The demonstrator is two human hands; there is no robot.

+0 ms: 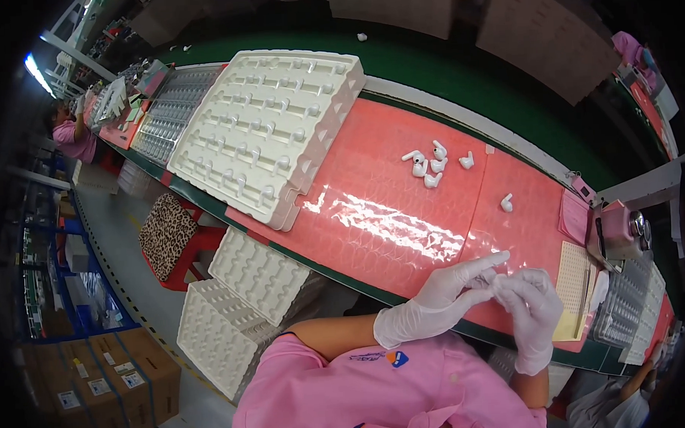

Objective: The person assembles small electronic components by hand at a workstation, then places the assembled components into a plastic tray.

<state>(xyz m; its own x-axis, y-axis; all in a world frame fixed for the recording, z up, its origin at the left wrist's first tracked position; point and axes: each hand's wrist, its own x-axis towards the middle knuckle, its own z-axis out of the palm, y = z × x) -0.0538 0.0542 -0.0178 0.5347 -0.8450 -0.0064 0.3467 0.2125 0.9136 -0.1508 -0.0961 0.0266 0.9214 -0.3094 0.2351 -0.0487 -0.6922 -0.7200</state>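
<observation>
Both of my hands wear thin white gloves and meet over the near edge of the red mat [400,148]. My left hand [454,289] has its index finger stretched out, while its thumb and other fingers close toward the right hand. My right hand [530,302] pinches with fingertips touching the left ones. Whatever small thing lies between them is hidden by the gloves. Beyond the hands, several white earbuds [433,180] lie in a loose cluster. Two single earbuds, one [467,160] beside the cluster and another [506,203] nearer me, rest apart.
A stack of white moulded trays [268,130] with small white pieces in rows stands at left. Lower left are more trays [258,273], a leopard-print stool [168,231] and cartons [103,381]. Yellow sheets [575,281] and a pink container [620,223] sit at right. Co-workers sit farther off.
</observation>
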